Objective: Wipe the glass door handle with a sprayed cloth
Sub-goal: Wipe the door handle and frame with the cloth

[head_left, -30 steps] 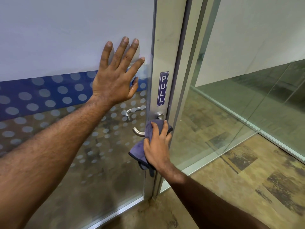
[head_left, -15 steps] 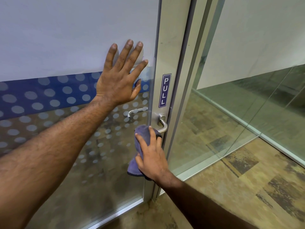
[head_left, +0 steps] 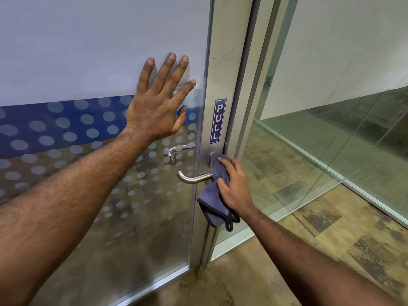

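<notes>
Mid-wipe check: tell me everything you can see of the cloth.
The cloth is blue-grey, soft-looking fabric with a dark stitched edge and a small dark loop hanging at its lower corner. Bunched and folded, it covers the inner end of the metal door handle against the door's metal frame. The right hand holds it there; its lower part hangs free.

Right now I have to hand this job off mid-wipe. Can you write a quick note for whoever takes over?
Left hand: flat, fingers spread, pressing on the glass door above the handle.
Right hand: grips the purple cloth against the pivot end of the lever handle, just below the PULL sign. The cloth's lower part hangs loose.
Done: the cloth is on the handle's pivot end; how much is already clean cannot be told.
Left: probably the lever's bare, curved free end, then let go of the door.
</notes>
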